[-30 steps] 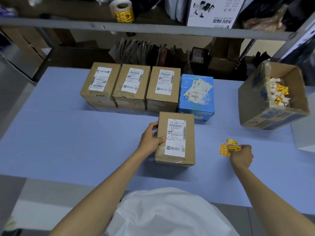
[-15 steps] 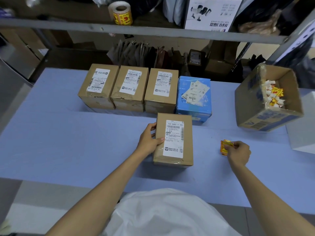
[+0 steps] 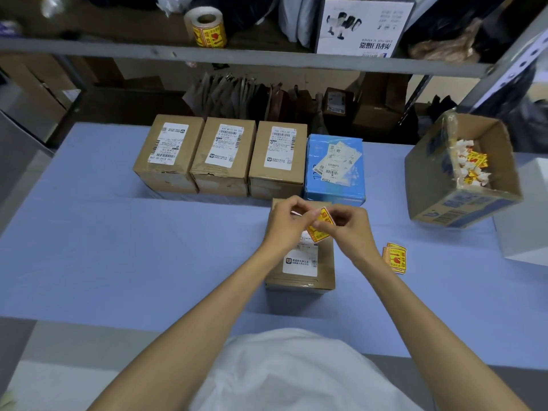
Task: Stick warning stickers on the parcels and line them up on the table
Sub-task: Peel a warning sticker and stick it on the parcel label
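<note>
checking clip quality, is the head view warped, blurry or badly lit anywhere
Head view: wide-angle distortion bends the shelf rail and table edges; the sticker pinched by the left hand and right hand looks slightly soft; lighting even, shadows faint.

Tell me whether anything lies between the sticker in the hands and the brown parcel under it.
Nothing visible does. The left hand and right hand pinch the sticker just above the parcel, whose visible top carries only its white shipping label.

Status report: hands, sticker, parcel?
Left hand and right hand pinch one yellow warning sticker over the brown cardboard parcel. No sticker seen on it. Spare yellow stickers lie right; nothing blocks.
</note>
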